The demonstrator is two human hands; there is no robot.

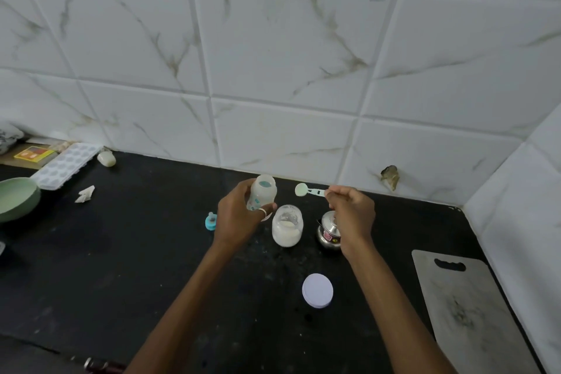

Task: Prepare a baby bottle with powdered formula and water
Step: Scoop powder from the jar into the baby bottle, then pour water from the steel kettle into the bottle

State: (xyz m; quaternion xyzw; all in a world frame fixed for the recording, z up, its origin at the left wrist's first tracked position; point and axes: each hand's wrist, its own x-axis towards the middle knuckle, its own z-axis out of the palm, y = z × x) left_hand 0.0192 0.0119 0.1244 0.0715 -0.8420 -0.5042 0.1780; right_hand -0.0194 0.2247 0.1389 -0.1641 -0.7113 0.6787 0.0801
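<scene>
My left hand (238,215) grips an open translucent baby bottle (263,193), lifted off the black counter (121,252) and tilted slightly right. My right hand (352,211) pinches the handle of a small white measuring scoop (306,190), whose bowl hangs just right of the bottle's mouth. Below and between my hands stands an open glass jar (287,226) holding white powder. The jar's white lid (317,290) lies flat nearer to me. A small steel pot (327,232) sits partly hidden behind my right hand. A blue bottle ring with teat (210,221) lies left of my left hand.
A grey cutting board (467,313) lies at the right, against the tiled side wall. At the far left are a green bowl (16,199), a white ice tray (65,165), a small pale cap (107,158) and a crumpled paper scrap (86,194).
</scene>
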